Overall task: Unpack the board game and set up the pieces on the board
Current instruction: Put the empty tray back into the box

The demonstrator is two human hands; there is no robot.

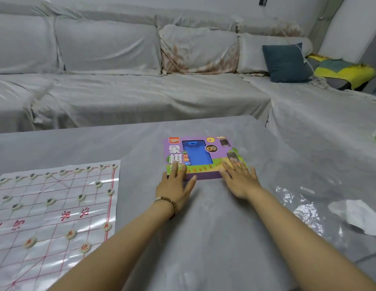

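Note:
A purple game box (201,157) with a blue window lies flat on the grey table cover (203,227), mid-table. My left hand (175,189) rests with spread fingers on the box's near left corner. My right hand (239,181) lies flat with its fingertips on the near right edge. Neither hand grips the box. At the left lies the glossy paper board (57,217) with red grid lines. Round cream pieces stand on it: black-marked ones (50,201) along the far rows, red-marked ones (70,234) nearer me.
Crumpled clear plastic wrap (306,213) and a white sheet of paper (359,215) lie at the right of the table. A covered grey sofa (130,91) runs behind the table, with a dark blue cushion (286,63) and a yellow-green cushion (346,72) at its right end.

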